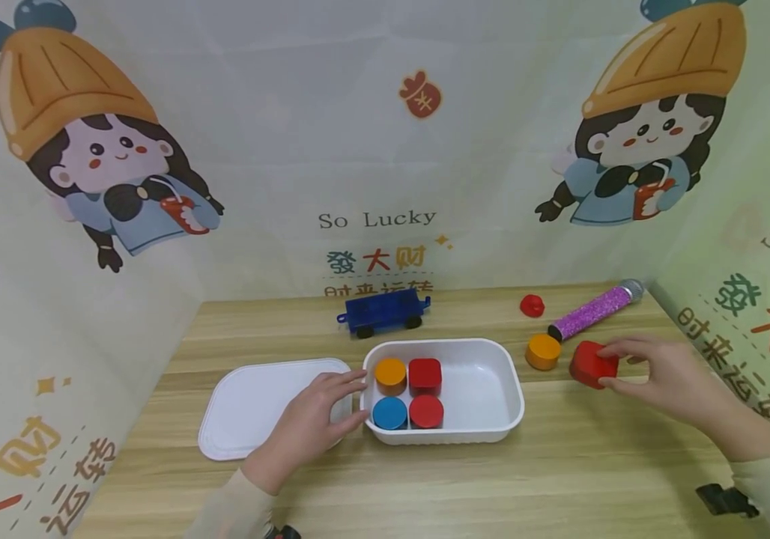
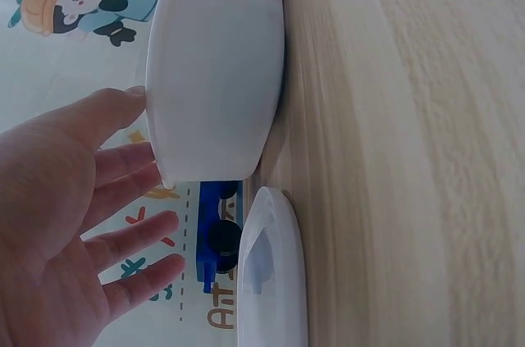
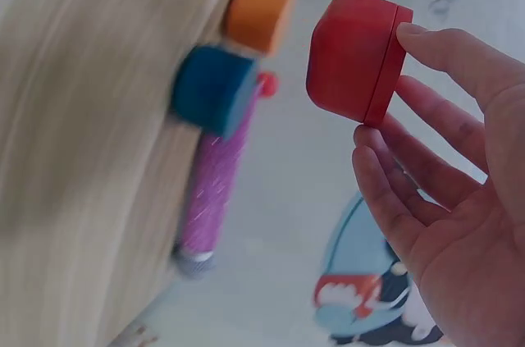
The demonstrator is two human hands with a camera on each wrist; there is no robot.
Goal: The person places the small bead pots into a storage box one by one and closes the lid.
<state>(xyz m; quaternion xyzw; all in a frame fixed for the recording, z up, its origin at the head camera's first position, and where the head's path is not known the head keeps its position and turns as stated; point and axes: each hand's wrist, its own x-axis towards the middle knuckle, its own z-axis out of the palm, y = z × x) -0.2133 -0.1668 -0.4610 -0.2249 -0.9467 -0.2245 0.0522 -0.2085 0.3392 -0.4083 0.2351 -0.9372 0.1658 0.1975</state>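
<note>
My right hand [image 1: 675,374] pinches a red rounded-square block [image 1: 590,364] between thumb and fingers, lifted off the table. In the right wrist view the red block [image 3: 353,56] has a seam near one face. A blue block [image 3: 212,89] stands below it on the table, hidden in the head view. With relaxed fingers, my left hand [image 1: 314,419] touches the left end of a white box [image 1: 482,434]. Inside the box's left half sit an orange round block [image 1: 390,376], a red square block [image 1: 425,376], a blue round block [image 1: 389,413] and a red round block [image 1: 426,412].
A white lid [image 1: 257,408] lies left of the box, partly behind my left hand. Behind the box stands a blue wheeled toy wagon [image 1: 385,311]. Toward the right are an orange round block [image 1: 543,352], a small red piece [image 1: 532,305] and a purple glittery microphone [image 1: 594,311].
</note>
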